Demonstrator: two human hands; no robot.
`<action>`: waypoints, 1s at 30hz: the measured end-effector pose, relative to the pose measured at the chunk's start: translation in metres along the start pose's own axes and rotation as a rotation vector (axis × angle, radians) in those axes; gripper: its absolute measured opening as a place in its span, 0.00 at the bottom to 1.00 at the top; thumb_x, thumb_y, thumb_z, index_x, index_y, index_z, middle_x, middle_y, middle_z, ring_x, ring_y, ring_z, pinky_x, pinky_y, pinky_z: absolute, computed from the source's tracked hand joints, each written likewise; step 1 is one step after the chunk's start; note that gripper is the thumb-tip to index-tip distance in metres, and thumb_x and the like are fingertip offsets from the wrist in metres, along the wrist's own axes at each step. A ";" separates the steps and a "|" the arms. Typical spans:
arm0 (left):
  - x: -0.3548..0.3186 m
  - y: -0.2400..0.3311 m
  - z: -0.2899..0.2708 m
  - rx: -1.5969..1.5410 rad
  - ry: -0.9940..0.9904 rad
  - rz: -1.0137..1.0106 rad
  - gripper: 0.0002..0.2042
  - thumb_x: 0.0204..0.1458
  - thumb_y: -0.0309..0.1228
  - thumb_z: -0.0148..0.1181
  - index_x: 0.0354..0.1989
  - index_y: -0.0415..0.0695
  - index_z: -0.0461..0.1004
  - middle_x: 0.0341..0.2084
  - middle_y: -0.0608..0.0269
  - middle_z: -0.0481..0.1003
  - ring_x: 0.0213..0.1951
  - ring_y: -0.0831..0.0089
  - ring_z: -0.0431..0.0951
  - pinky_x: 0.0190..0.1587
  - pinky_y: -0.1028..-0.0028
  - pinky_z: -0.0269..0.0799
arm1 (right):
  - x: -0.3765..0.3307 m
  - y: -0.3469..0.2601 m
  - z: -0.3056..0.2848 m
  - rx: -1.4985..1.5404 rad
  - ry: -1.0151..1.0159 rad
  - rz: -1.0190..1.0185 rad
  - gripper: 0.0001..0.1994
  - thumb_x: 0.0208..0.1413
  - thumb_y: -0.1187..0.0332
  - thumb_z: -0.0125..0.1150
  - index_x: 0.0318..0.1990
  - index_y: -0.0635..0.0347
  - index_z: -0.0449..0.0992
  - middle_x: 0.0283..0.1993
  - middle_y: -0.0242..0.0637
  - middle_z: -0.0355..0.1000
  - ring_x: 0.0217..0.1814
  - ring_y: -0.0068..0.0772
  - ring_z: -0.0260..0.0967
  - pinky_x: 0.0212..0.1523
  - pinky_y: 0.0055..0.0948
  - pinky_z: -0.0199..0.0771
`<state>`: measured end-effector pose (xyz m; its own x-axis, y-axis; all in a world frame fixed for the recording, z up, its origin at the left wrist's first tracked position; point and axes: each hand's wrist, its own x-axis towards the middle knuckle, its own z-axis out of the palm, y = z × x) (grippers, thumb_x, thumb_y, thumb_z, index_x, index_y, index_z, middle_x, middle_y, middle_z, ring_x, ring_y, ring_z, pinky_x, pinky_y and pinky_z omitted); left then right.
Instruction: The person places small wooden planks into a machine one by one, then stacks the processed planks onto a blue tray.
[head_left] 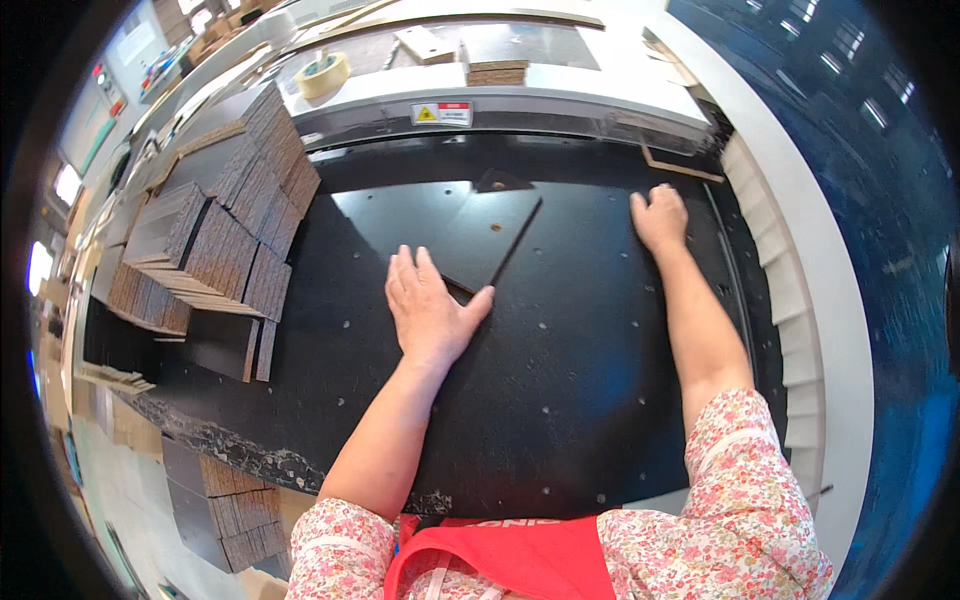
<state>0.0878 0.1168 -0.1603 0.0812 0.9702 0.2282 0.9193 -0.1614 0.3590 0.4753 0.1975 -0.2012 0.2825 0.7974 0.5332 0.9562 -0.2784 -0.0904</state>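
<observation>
Black sheet (560,330): a large dark board lying flat on the worktop (300,400), filling the middle of the view from the near edge to the far one; small holes dot it, and a cut line runs through it near the left hand.
Cut piece (440,225): a glossy, angled panel at the far middle, level with the sheet around it – it looks as if it was cut out of the same board.
Left hand (428,308): palm down on the sheet, fingers spread open and flat, thumb out to the right beside the cut line; gripping nothing, apparently pressing to steady the board.
Right hand (660,218): further away and to the right, fingers curled loosely down onto the sheet's far right part – resting, not clasping anything.
Arms: both reach forward from the near edge, in floral sleeves above a red apron (510,560).
Stacked strips (240,240): piles of brown-edged cut boards on the left.
Tape roll (322,75): on the pale far ledge.
</observation>
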 end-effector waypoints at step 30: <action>0.088 0.268 0.080 -0.438 -0.747 -0.035 0.32 0.49 0.52 0.71 0.50 0.34 0.73 0.31 0.60 0.74 0.30 0.73 0.72 0.31 0.72 0.70 | -0.194 -0.018 -0.146 0.614 -0.097 -0.211 0.10 0.51 0.69 0.66 0.40 0.60 0.80 0.53 0.31 0.73 0.59 0.36 0.67 0.60 0.39 0.65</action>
<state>0.3721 0.1732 -0.1170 0.4283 0.8157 -0.3888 0.7076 -0.0351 0.7058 0.3921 -0.0301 -0.1797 0.0620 0.8542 0.5163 0.8534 0.2229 -0.4713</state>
